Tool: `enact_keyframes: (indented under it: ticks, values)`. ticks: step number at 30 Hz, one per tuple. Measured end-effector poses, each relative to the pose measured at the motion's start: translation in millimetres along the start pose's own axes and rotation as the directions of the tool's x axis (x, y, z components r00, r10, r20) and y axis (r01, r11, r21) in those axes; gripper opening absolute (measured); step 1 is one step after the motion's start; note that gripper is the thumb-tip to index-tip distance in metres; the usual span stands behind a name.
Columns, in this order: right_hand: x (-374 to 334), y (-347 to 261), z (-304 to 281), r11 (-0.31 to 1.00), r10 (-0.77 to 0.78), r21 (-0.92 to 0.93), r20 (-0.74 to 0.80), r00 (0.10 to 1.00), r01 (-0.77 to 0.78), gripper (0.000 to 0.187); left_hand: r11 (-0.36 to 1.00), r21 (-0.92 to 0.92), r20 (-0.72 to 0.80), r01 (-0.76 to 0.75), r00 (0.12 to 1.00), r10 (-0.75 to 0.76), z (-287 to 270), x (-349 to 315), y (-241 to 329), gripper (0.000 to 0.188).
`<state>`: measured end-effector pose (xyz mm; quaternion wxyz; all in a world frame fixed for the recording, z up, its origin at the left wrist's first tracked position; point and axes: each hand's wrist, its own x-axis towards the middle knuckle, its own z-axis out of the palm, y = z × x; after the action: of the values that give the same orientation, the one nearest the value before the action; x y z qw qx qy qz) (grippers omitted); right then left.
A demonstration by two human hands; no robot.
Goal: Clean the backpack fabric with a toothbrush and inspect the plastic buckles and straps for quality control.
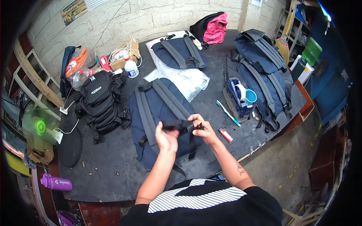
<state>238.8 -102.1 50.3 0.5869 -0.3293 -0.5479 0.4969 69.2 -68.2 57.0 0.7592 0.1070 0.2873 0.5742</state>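
Observation:
A navy backpack with grey padded shoulder straps lies in front of me, straps facing up. Above its lower part I hold a black webbing strap, part of it smeared by motion. My left hand, palm turned up, has the strap's left end between thumb and fingers. With fingers bent, my right hand grips the other end beside a dark piece that looks like a buckle. A loose strap end hangs below it over the backpack.
Left on the dark table are a black bag and a purple bottle. Rightward lie a toothbrush, a red-and-white lighter, a clear-sided caddy and stacked navy backpacks. Behind are plastic wrap and a spray bottle.

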Motion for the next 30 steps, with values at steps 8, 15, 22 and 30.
enact_keyframes:
  ticks: [8, 15, 22, 30]
  values:
    - [-2, -46, 12, 0.977, -0.161, -0.148, -0.032, 0.986, 0.154, 0.020, 0.899, -0.323, 0.399, 0.295, 0.904, -0.153, 27, 8, 16, 0.049]
    - [-5, -19, 16, 0.973, -0.067, 0.162, -0.478, 0.876, 0.163, 0.017, 0.959, -0.209, 0.330, -0.191, 0.909, 0.253, 56, 4, 26, 0.055]
    - [26, -54, -5, 0.501, 0.010, 0.853, -0.172, 0.985, 0.144, 0.016, 0.771, 0.181, 0.162, 0.611, 0.755, -0.636, 16, 6, -20, 0.032]
    - [13, -51, -9, 0.976, -0.108, 0.163, -0.228, 0.968, 0.147, 0.010, 0.906, 0.229, 0.480, -0.356, 0.851, 0.213, 56, 12, -3, 0.044]
